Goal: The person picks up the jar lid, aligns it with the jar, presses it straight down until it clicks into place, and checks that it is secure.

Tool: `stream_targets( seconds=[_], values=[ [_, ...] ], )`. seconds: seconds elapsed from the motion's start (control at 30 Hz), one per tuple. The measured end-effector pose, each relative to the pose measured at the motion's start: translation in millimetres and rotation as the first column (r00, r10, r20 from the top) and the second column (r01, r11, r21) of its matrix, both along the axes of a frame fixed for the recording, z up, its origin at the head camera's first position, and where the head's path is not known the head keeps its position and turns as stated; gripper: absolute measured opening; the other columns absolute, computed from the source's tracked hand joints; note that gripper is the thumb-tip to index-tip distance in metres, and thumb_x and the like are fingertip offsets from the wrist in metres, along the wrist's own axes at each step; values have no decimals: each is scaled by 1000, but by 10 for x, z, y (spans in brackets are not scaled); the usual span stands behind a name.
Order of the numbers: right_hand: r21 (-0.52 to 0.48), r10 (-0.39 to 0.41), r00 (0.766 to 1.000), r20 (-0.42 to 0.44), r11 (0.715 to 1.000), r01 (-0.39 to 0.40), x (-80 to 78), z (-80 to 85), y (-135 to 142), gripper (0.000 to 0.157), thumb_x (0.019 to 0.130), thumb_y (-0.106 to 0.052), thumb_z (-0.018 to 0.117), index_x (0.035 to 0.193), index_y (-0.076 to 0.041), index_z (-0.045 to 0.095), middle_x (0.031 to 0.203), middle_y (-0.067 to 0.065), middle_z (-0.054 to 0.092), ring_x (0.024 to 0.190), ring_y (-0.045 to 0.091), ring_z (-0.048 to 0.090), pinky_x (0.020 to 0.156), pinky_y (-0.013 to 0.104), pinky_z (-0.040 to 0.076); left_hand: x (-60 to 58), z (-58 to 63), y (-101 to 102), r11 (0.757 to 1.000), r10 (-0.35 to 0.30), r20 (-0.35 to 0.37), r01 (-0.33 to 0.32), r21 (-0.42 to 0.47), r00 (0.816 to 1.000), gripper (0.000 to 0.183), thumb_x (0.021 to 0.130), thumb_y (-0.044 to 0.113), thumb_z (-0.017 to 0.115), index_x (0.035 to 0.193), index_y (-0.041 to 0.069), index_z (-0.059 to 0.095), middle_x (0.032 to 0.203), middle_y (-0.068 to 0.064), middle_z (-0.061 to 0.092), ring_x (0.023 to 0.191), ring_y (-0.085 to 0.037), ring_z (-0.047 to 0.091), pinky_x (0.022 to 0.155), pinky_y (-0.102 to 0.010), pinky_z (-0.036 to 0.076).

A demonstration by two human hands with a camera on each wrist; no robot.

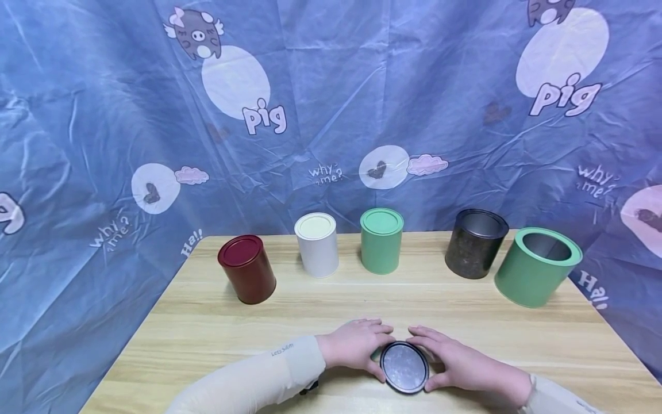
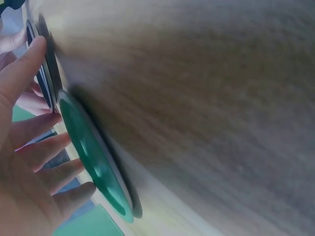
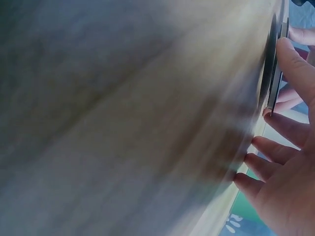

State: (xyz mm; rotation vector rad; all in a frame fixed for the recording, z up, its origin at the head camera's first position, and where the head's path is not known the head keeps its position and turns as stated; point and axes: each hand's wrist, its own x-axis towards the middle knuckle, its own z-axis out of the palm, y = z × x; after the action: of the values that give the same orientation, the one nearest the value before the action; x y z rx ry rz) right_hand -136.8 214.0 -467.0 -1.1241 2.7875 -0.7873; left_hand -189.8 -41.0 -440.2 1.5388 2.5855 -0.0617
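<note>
A round black lid (image 1: 405,368) is between the two hands near the front of the table, slightly above the wood. My left hand (image 1: 358,346) holds its left rim with thumb and index finger, the other fingers spread. On the opposite rim, my right hand (image 1: 457,363) grips in the same way. A green ring-shaped lid (image 2: 98,157) lies beneath the left hand, close to its lower fingers; the head view shows just a sliver of it. The right wrist view shows the black lid (image 3: 276,73) edge-on beside the right thumb.
Along the back of the wooden table (image 1: 331,310) stand a dark red can (image 1: 250,273), a white can (image 1: 318,250) and a green can (image 1: 381,247), all lidded. An open black can (image 1: 472,247) and an open-topped green can (image 1: 535,273) stand at right. Blue cloth (image 1: 331,86) hangs behind.
</note>
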Motion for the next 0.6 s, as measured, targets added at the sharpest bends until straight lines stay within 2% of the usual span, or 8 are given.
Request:
stream_targets(
  seconds=[0.27,0.4,0.6],
  values=[
    [12,-42,999,16,999,42,0,50,-13,74,75,-54,72,132,-10,56,137,21,53,123,38,52,102,32,46,-36,7,-9,999,38,74,-40,30,997,71,77,58,71,135,21,55,144,4,51,137,-21,44,113,-32,36],
    [8,-61,998,29,998,61,0,72,-15,72,75,-54,72,131,-12,57,136,19,55,121,37,54,101,34,47,-44,33,-5,999,40,76,-42,32,996,71,78,58,71,136,22,55,144,5,51,137,-21,43,113,-33,35],
    [-23,-55,998,32,998,56,-14,83,-3,76,75,-52,74,131,-5,55,131,18,58,120,32,56,99,32,48,-57,46,1,998,34,82,-38,46,996,72,78,58,71,137,20,54,144,5,51,137,-21,44,113,-33,36]
  ],
)
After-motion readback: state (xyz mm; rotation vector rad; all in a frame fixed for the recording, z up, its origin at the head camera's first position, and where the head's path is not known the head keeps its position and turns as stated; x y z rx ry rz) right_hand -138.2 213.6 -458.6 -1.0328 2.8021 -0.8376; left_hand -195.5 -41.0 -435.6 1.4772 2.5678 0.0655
